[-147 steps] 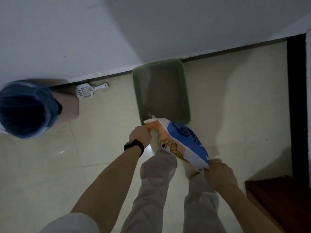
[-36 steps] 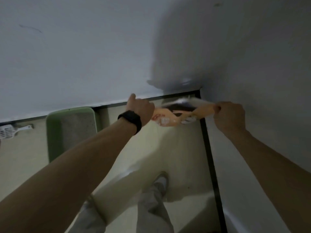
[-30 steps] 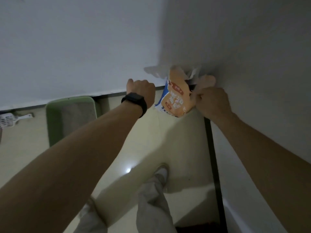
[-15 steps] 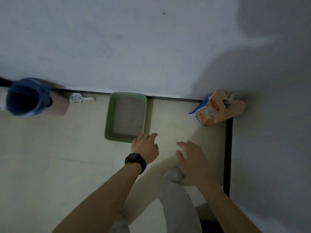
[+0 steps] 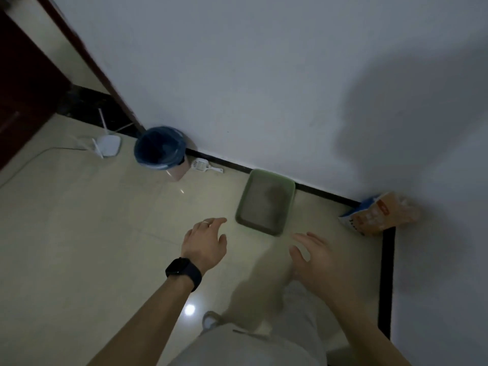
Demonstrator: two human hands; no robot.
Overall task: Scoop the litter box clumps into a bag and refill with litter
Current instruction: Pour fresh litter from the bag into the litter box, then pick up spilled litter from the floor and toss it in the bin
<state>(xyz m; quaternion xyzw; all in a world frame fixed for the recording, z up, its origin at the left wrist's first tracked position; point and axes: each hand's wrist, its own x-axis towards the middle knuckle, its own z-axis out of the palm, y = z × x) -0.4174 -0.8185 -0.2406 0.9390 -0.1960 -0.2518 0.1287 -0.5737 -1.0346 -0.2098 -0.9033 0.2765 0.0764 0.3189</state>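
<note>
Left hand: the left hand (image 5: pixel 204 243) is hovering palm down over the floor (image 5: pixel 92 233), holding nothing and touching nothing.
Left fingers: the fingers (image 5: pixel 217 221) are reaching forward, relaxed and lying close together, with the thumb standing a little apart; a ring (image 5: pixel 205 222) is showing on one of them and a dark watch (image 5: pixel 184 272) is sitting on the wrist.
Right hand: the right hand (image 5: pixel 318 260) is also hovering palm down (it is blurred), with its fingers (image 5: pixel 314 237) spread loosely and gripping nothing.
Litter box: the green litter box (image 5: pixel 290 204) is sitting on the floor with its far end against the dark baseboard of the wall (image 5: pixel 264 75), just beyond both hands; grey litter (image 5: pixel 264 204) is covering its bottom.
Litter bag: the orange and blue litter bag (image 5: pixel 377 217) is leaning in the corner where the two walls meet, to the right of the box and well apart from both hands; whether its crumpled top is open I cannot tell.
Scoop: the white scoop (image 5: pixel 202 165) is lying flat by the baseboard, between the bin and the litter box.
Bin: the bin (image 5: pixel 158 149), lined with a blue bag, is standing against the wall just beside the scoop; its inside is too dark to read.
Router: a white router (image 5: pixel 108 145) is lying on the floor left of the bin.
Legs: pale trousers (image 5: pixel 264 286) are showing below the hands, blurred.
</note>
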